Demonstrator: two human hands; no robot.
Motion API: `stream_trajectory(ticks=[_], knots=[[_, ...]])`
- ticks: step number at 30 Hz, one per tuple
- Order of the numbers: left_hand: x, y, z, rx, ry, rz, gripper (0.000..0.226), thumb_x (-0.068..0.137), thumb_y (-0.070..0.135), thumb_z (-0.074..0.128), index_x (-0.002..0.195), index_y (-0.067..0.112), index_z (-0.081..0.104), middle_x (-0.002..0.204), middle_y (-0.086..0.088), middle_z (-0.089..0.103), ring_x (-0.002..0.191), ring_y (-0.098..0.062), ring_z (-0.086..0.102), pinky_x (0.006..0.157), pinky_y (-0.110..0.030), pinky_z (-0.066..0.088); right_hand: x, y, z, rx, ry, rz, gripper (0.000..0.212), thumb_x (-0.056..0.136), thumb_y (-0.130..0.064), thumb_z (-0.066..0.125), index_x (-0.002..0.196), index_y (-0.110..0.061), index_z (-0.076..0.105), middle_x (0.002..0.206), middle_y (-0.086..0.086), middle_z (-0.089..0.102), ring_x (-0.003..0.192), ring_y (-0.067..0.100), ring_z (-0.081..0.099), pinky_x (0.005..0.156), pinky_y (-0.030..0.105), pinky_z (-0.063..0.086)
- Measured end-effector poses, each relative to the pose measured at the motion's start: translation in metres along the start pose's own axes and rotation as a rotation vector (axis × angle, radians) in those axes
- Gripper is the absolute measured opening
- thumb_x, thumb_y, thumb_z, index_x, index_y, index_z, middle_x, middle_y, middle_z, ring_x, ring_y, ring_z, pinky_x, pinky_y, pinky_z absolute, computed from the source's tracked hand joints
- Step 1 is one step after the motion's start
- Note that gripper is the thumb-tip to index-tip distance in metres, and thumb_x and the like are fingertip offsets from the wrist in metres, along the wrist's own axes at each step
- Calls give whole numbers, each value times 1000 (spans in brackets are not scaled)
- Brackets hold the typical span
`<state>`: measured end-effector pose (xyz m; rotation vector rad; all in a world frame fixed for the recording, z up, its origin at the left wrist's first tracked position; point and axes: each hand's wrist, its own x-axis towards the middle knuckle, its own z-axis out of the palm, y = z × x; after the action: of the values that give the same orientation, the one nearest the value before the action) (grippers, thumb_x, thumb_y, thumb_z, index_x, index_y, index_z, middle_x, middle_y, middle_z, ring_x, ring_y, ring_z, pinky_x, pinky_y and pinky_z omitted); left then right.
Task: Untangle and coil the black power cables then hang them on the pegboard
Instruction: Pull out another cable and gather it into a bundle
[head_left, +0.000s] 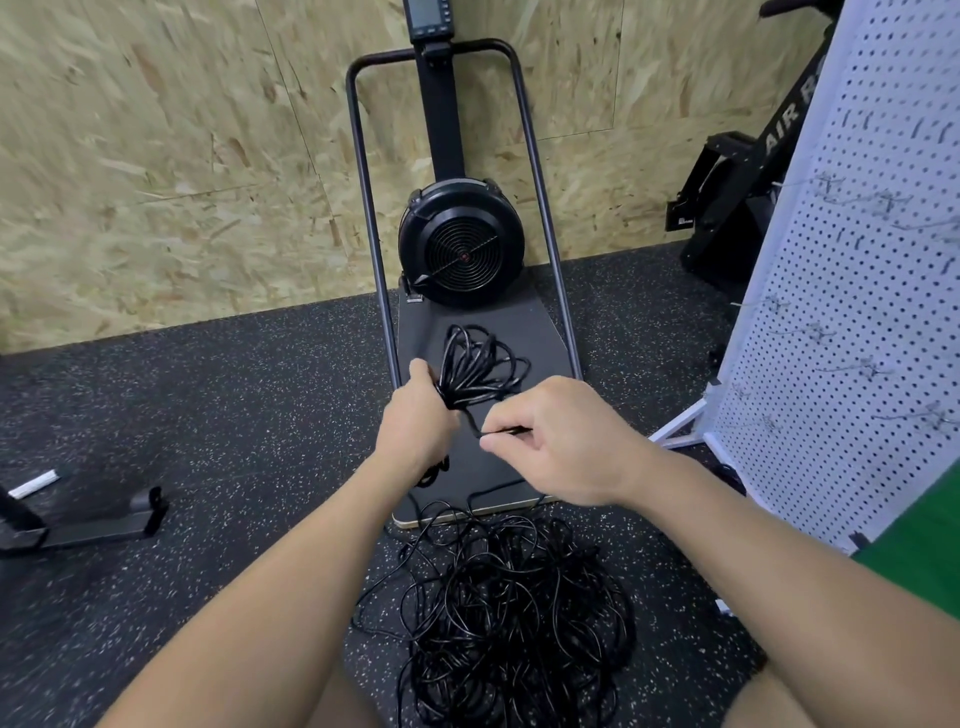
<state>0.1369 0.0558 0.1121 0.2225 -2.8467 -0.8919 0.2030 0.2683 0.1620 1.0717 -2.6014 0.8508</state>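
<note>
- The person's left hand (415, 415) is wrapped tight around a small bundle of looped black power cable (478, 364). The loops fan out above the fist.
- The right hand (561, 441) pinches a thin black strand of cable (501, 430) between thumb and finger. The strand runs from the bundle to that hand.
- Both hands are held up in the air, close together, over the flat black base board (519, 322) of a black fan exercise machine (460, 244).
- A big messy heap of tangled black cable (509, 613) lies on the black speckled rubber floor (208, 415), just in front of the person and below the hands. A few strands reach over the front edge of the base board.
- A tall white pegboard with metal hooks (852, 312) stands on the right, well apart from the heap. I see no cable on it.
- A rough chipboard wall (182, 156) is behind the machine.
</note>
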Motion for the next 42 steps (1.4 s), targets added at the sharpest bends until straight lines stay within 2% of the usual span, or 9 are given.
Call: stream_trajectory(ticks=[7, 13, 18, 22, 27, 30, 34, 37, 42], knots=[[-5, -3, 8, 298, -76, 219, 24, 96, 34, 64, 102, 20, 45, 90, -9, 68, 82, -42, 66, 74, -49, 58, -2, 15, -12, 119, 35, 24, 22, 105, -36, 71, 84, -32, 76, 69, -6, 66, 66, 19, 56, 65, 35, 46], [-21, 6, 19, 469, -306, 468, 20, 94, 40, 65, 107, 26, 59, 102, -7, 77, 93, -40, 72, 74, -41, 55, 5, 30, -16, 115, 142, 34, 14, 100, -34, 79, 87, -29, 79, 77, -15, 67, 73, 10, 60, 71, 36, 48], [-39, 10, 16, 350, -392, 707, 33, 91, 34, 76, 81, 38, 45, 75, 7, 67, 75, -27, 59, 66, -36, 41, 3, 50, -23, 285, 220, 189, 18, 85, -32, 94, 77, -27, 79, 72, -2, 72, 68, 22, 62, 69, 44, 53], [-52, 16, 14, 182, -378, 853, 38, 90, 31, 80, 77, 30, 44, 58, 9, 47, 65, -23, 39, 61, -32, 33, 3, 60, -23, 369, 236, 273, 21, 80, -31, 99, 72, -22, 81, 69, 2, 74, 71, 31, 67, 68, 42, 53], [-61, 24, -2, -266, -420, 702, 20, 90, 22, 88, 84, 16, 69, 71, -5, 65, 65, -8, 45, 60, -37, 51, 1, 75, -30, 609, 243, 422, 23, 82, -29, 98, 79, -11, 84, 75, 16, 77, 64, 20, 63, 67, 32, 50], [-66, 29, -10, -376, -403, 650, 20, 88, 23, 94, 89, 16, 75, 78, -6, 71, 71, -6, 49, 66, -42, 54, -1, 80, -30, 820, 121, 500, 30, 77, -30, 96, 85, -5, 84, 80, 27, 73, 73, 27, 60, 71, 39, 50], [-62, 37, -16, -521, -289, 567, 28, 81, 26, 100, 103, 21, 84, 95, 8, 83, 87, -8, 74, 83, -36, 61, 0, 82, -28, 874, 105, 497, 11, 97, -14, 83, 87, -11, 87, 84, 21, 79, 74, 28, 66, 70, 44, 53], [-50, 37, -17, -578, -181, 423, 31, 81, 32, 99, 108, 28, 84, 105, 14, 84, 103, -11, 78, 96, -38, 61, 1, 84, -15, 766, 149, 513, 26, 106, -15, 74, 85, -21, 88, 69, 5, 70, 59, 20, 45, 59, 37, 33], [-38, 37, -13, -735, -110, 225, 23, 87, 36, 95, 96, 20, 80, 78, 0, 75, 65, -13, 56, 67, -35, 47, -1, 70, 3, 586, 34, 490, 23, 108, -32, 70, 94, -23, 86, 73, 2, 72, 62, 21, 53, 62, 45, 45]])
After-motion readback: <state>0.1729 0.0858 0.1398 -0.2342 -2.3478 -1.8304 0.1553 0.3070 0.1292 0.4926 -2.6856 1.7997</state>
